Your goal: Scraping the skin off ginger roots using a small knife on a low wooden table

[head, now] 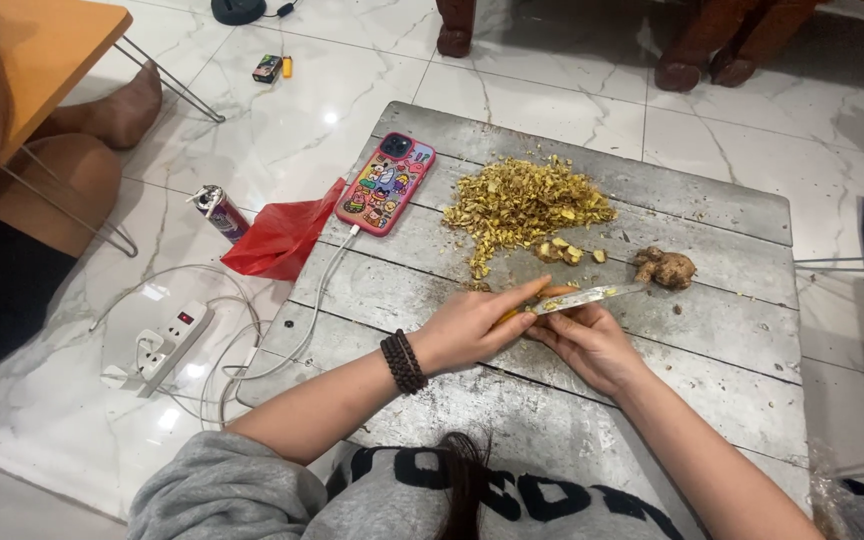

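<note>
Your right hand (587, 340) closes its grip on the knife (582, 298) while your left hand (472, 325) pinches its orange handle end, keeping the blade flat and low over the worktop (652, 190), near the ginger root (664, 267) and chopped pile (522, 205).

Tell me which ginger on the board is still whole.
The knobbly brown ginger root beyond the knife tip; the yellow pile and loose pieces are chopped.

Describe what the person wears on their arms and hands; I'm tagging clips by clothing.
Both hands are bare: no gloves or rings show on the left hand or the right hand. The left wrist carries a dark beaded bracelet, wound in several strands. Grey sweatshirt sleeves are pushed up, leaving the forearms uncovered. The sweatshirt has dark lettering on its front.
</note>
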